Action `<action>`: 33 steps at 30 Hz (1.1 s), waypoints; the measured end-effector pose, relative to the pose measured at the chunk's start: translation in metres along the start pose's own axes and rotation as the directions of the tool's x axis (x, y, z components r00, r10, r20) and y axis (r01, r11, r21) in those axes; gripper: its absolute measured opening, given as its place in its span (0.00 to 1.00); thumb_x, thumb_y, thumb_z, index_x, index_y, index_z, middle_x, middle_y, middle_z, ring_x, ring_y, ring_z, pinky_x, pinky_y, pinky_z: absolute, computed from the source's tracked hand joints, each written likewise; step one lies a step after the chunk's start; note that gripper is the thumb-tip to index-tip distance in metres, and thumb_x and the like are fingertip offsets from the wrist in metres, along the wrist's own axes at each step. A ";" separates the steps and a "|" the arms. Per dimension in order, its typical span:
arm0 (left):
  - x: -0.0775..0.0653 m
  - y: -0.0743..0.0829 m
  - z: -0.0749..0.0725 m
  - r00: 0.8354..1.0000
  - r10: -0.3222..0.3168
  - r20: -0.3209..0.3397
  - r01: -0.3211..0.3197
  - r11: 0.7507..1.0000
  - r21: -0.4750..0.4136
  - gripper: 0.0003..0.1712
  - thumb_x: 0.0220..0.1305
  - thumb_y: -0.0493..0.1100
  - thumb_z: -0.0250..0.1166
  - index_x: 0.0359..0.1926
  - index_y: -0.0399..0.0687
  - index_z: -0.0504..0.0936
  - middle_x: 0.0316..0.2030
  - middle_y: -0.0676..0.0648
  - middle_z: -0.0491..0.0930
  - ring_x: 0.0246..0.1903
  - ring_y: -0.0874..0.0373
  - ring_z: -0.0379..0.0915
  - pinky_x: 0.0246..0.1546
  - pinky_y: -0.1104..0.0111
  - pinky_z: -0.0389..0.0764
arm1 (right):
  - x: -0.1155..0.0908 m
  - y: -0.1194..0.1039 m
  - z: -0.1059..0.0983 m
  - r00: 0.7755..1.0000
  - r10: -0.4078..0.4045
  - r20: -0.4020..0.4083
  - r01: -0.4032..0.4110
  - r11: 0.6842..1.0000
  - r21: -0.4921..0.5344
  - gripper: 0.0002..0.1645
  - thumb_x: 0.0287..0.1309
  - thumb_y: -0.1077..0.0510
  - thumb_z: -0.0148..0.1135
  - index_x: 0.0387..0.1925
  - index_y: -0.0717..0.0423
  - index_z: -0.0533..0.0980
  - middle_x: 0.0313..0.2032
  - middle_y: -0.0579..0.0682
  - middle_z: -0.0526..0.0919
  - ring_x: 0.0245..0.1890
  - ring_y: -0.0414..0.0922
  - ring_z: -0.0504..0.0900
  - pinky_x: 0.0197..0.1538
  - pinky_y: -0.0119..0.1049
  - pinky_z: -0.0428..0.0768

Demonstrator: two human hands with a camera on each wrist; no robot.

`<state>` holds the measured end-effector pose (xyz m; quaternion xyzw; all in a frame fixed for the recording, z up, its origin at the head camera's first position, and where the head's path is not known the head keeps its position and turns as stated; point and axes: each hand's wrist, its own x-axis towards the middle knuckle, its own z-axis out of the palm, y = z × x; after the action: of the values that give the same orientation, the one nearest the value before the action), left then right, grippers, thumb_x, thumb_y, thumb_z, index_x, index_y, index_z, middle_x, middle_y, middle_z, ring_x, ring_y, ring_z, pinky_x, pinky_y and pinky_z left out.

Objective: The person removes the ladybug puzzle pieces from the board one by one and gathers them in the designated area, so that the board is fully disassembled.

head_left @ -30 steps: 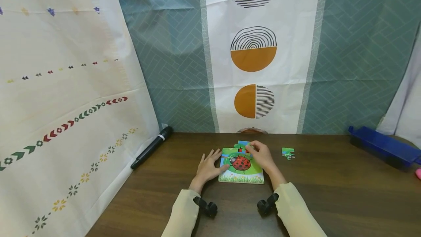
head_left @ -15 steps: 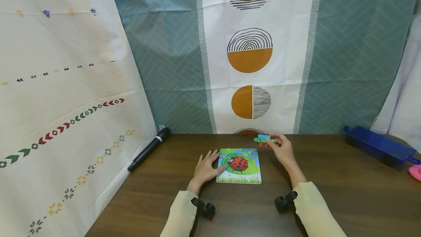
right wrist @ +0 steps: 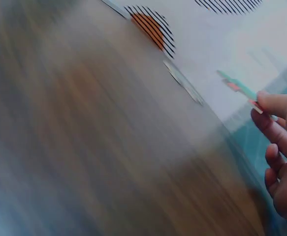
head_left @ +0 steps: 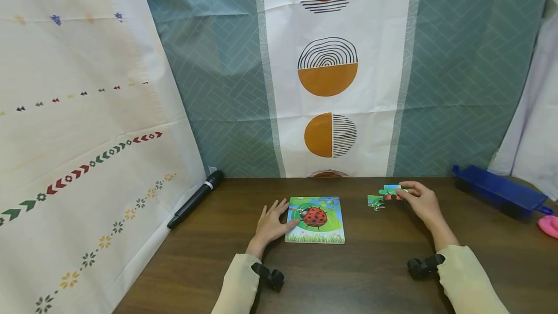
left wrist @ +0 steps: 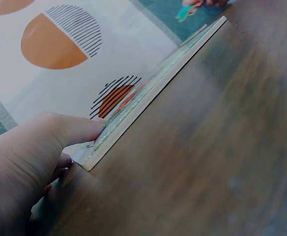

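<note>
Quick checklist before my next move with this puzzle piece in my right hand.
1. Right hand pinching the held puzzle piece: ok.
2. Left hand touching the ladybug board: ok, thumb on its left side.
3. The ladybug board flat on the table: ok.
4. Loose piece near the held puzzle piece: ok, just left of it.
5. Pieces joined: not ok, apart in the right wrist view.
6. Fit between the pieces: cannot tell.

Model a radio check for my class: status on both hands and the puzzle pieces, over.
Left hand touching ladybug board. Right hand pinching puzzle piece, held above table. Loose piece close by; no obstruction seen.
</note>
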<state>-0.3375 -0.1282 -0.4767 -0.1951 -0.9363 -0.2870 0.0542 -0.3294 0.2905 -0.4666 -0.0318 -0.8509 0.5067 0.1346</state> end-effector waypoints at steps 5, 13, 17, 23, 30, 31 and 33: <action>0.000 0.000 -0.001 1.000 0.006 -0.005 -0.006 1.000 -0.002 0.40 0.62 0.58 0.64 0.69 0.41 0.68 0.71 0.40 0.64 0.73 0.39 0.54 0.73 0.38 0.47 | -0.001 0.011 -0.012 0.998 0.014 0.063 -0.011 0.999 -0.047 0.34 0.68 0.41 0.54 0.61 0.65 0.69 0.32 0.33 0.84 0.59 0.68 0.70 0.56 0.63 0.71; 0.000 -0.002 0.000 1.000 0.013 -0.004 -0.013 1.000 0.007 0.41 0.62 0.59 0.64 0.69 0.41 0.68 0.71 0.40 0.64 0.73 0.40 0.55 0.73 0.38 0.47 | -0.001 0.012 -0.010 0.998 -0.005 0.067 0.018 0.979 -0.201 0.30 0.67 0.45 0.56 0.55 0.68 0.73 0.39 0.62 0.87 0.52 0.66 0.76 0.48 0.52 0.74; 0.000 -0.003 0.000 1.000 0.011 0.000 -0.011 1.000 0.011 0.41 0.62 0.59 0.63 0.70 0.42 0.68 0.71 0.40 0.64 0.73 0.40 0.54 0.73 0.38 0.47 | 0.000 0.012 -0.008 0.996 -0.005 0.086 0.028 0.964 -0.265 0.30 0.69 0.45 0.54 0.55 0.69 0.72 0.49 0.72 0.80 0.51 0.68 0.75 0.47 0.55 0.75; 0.000 -0.003 0.001 1.000 0.012 0.001 -0.012 1.000 0.014 0.41 0.63 0.59 0.63 0.70 0.42 0.67 0.72 0.41 0.63 0.74 0.41 0.54 0.73 0.39 0.47 | 0.001 0.015 -0.007 0.995 -0.007 0.096 0.039 0.941 -0.336 0.31 0.70 0.46 0.51 0.56 0.70 0.71 0.54 0.75 0.75 0.52 0.70 0.73 0.51 0.61 0.73; 0.001 -0.002 0.001 1.000 0.007 -0.001 -0.007 1.000 0.005 0.40 0.63 0.59 0.63 0.70 0.42 0.68 0.72 0.41 0.63 0.74 0.41 0.54 0.73 0.39 0.46 | -0.001 0.015 -0.006 0.995 -0.061 0.073 0.084 0.921 -0.380 0.25 0.68 0.48 0.55 0.51 0.68 0.74 0.49 0.71 0.78 0.50 0.69 0.73 0.49 0.61 0.70; 0.001 -0.002 0.001 1.000 0.007 -0.003 -0.007 1.000 0.003 0.40 0.63 0.59 0.63 0.69 0.42 0.68 0.72 0.41 0.63 0.74 0.41 0.54 0.73 0.39 0.46 | -0.001 0.014 -0.005 0.995 -0.068 0.070 0.090 0.919 -0.384 0.24 0.67 0.49 0.55 0.51 0.68 0.75 0.48 0.70 0.78 0.50 0.68 0.73 0.49 0.61 0.70; 0.001 -0.003 0.002 1.000 0.007 -0.003 -0.007 1.000 0.001 0.40 0.62 0.59 0.63 0.69 0.42 0.68 0.72 0.41 0.64 0.74 0.41 0.54 0.73 0.39 0.46 | -0.002 0.014 -0.006 0.995 -0.074 0.070 0.096 0.915 -0.391 0.24 0.67 0.49 0.55 0.50 0.67 0.75 0.47 0.69 0.79 0.49 0.68 0.73 0.48 0.61 0.70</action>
<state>-0.3392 -0.1292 -0.4796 -0.1977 -0.9357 -0.2867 0.0568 -0.3276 0.3015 -0.4762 -0.0077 -0.9393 0.3196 0.1245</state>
